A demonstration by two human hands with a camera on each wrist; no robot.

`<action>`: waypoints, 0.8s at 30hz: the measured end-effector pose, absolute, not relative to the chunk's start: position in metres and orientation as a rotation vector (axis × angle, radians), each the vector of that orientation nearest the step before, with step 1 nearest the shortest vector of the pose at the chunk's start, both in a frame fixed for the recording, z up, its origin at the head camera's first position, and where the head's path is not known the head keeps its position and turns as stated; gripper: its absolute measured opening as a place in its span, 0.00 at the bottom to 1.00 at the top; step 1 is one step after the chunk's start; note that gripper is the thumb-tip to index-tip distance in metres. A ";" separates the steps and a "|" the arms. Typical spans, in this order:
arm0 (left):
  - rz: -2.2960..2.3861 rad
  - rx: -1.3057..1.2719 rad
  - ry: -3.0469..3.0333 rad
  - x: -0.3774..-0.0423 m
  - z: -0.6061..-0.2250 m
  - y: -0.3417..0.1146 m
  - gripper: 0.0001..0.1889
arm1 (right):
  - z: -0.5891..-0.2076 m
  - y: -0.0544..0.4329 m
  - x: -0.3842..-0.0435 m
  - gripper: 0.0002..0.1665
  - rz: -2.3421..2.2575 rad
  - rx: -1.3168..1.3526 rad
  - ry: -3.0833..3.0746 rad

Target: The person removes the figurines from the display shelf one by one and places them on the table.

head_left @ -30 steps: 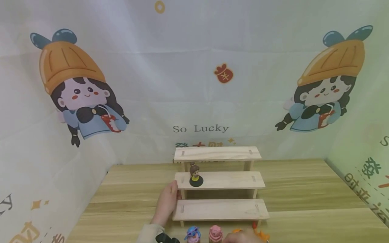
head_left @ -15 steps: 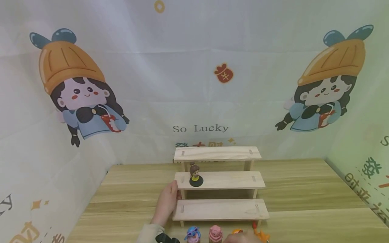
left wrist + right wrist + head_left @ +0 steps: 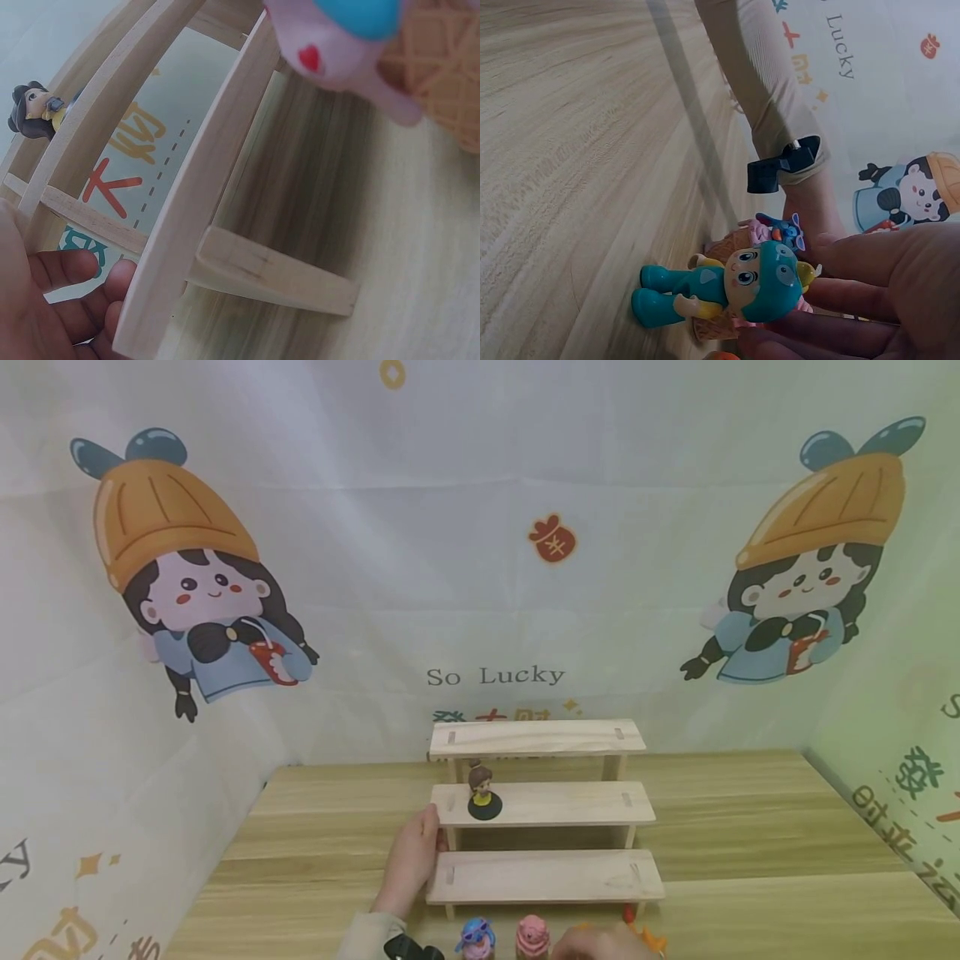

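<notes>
My left hand [image 3: 414, 856] holds the left end of a three-step wooden shelf [image 3: 545, 877]. In the left wrist view its fingers [image 3: 82, 264] curl beside the shelf's end. A brown-haired figurine in yellow on a black base [image 3: 483, 797] stands on the middle step. My right hand [image 3: 603, 943] is low at the front, partly cut off in the head view. In the right wrist view its straight fingers [image 3: 855, 298] reach around the head of a figurine in a teal hat and overalls [image 3: 712, 289], which partly hides their tips; contact is unclear.
A blue cone figurine with sunglasses [image 3: 477, 937] and a pink one [image 3: 532, 937] stand before the bottom step. Something orange [image 3: 652, 937] lies beside the right hand, with a small red piece [image 3: 628, 912] near the shelf's right leg. A printed cloth [image 3: 480, 610] rises behind.
The left hand and shelf stay put. The right hand shifts slightly, covering an orange part that showed beside it half a second ago. The head view tilts a little.
</notes>
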State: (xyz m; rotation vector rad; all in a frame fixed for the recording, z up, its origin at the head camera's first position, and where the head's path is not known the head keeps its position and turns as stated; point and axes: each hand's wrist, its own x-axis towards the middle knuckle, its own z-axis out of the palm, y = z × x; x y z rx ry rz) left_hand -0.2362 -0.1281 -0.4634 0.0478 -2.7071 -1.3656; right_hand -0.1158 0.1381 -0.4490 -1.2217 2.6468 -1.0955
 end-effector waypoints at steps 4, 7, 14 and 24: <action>-1.369 0.048 -2.711 -0.237 -0.463 -0.128 0.27 | -0.445 0.139 -0.117 0.08 -1.118 -1.168 2.619; -1.368 0.051 -2.711 -0.237 -0.462 -0.128 0.28 | -0.436 0.139 -0.116 0.09 -1.141 -1.023 2.612; -1.357 0.045 -2.709 -0.237 -0.461 -0.127 0.27 | -0.411 0.136 -0.119 0.08 -1.111 -0.950 2.728; -1.373 0.062 -2.718 -0.237 -0.463 -0.129 0.28 | -0.390 0.135 -0.131 0.06 -1.186 -0.931 2.749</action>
